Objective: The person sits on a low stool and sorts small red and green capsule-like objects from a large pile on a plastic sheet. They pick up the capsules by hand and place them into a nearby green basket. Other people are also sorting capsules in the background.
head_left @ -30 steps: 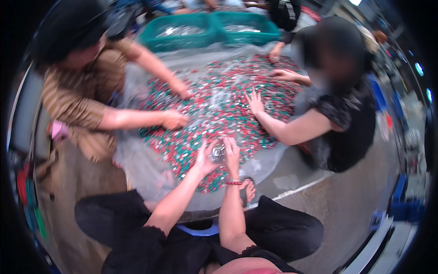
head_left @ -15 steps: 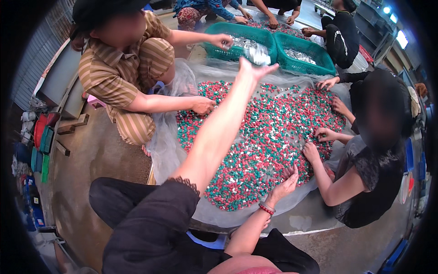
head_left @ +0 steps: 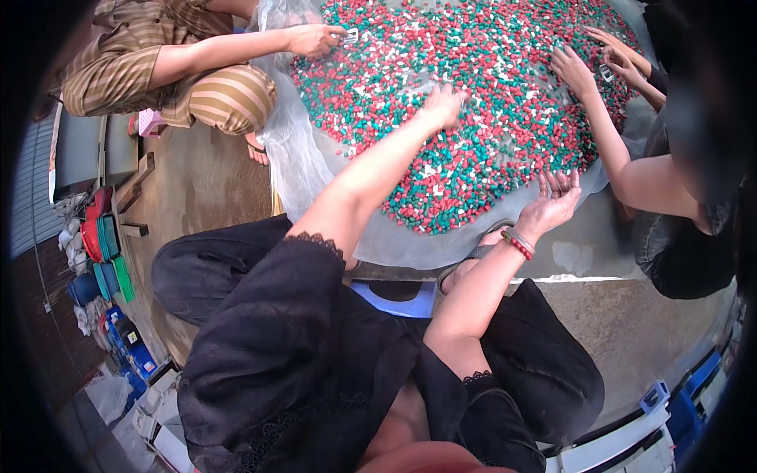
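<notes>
My left hand [head_left: 445, 106] is reaching over a wide spread of small red, green and white pellet-like pieces [head_left: 473, 150]. Its fingers point down toward them and are partly hidden and blurred; whether they hold anything cannot be made out. Nearer to me, my right hand [head_left: 552, 206] is held palm up at the near right edge of the spread, fingers apart and nothing in them. A beaded red bracelet [head_left: 518, 245] circles that wrist. Beneath the pieces lies a translucent plastic sheet [head_left: 402, 246].
At the left, a co-worker's hand [head_left: 311, 41] holds a small pale metal frame [head_left: 349, 36]. On the right, other hands [head_left: 574, 72] work over the pieces, one with a similar small frame [head_left: 605, 72]. A blue stool [head_left: 394, 299] stands between my knees.
My left hand has come back from near the green baskets, where a blurred silvery bunch was by it, to above the pieces. The view has tilted down, so the baskets are out of sight.
</notes>
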A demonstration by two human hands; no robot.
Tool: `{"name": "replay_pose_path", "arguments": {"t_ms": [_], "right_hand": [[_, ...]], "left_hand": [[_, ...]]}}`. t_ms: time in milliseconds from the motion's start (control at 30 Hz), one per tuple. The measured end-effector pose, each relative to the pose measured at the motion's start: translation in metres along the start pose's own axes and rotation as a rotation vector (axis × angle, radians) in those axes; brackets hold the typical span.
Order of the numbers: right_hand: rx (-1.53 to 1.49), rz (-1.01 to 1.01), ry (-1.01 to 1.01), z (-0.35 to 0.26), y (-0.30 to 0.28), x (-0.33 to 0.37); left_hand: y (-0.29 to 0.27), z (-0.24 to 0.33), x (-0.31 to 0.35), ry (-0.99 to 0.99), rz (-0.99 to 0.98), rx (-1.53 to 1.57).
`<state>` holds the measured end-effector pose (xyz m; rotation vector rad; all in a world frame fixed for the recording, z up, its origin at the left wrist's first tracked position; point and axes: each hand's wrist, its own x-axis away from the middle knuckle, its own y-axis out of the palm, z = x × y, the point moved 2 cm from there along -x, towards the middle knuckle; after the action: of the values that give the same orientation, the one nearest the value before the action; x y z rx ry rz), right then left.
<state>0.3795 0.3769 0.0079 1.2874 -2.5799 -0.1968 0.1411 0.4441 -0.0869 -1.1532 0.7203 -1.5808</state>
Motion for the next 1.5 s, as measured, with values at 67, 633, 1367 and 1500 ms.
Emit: {"name": "replay_pose_path", "arguments": {"t_ms": [67, 633, 1367, 1500], "right_hand": [[-0.003, -0.017, 0.032, 0.000, -0.004, -0.005], [0.258, -0.619, 0.506, 0.034, 0.051, 0.071], [-0.125, -0.066, 0.262, 0.068, 0.029, 0.022], [-0.195, -0.181, 0.165, 0.059, 0.033, 0.009]], "left_hand": [[0.021, -0.006, 0.009, 0.122, -0.068, 0.104], [-0.060, 0.005, 0.094, 0.214, 0.330, 0.512], [0.091, 0.058, 0.087, 0.011, 0.487, -0.039], [0.065, 0.042, -0.019, 0.166, 0.321, -0.071]]}}
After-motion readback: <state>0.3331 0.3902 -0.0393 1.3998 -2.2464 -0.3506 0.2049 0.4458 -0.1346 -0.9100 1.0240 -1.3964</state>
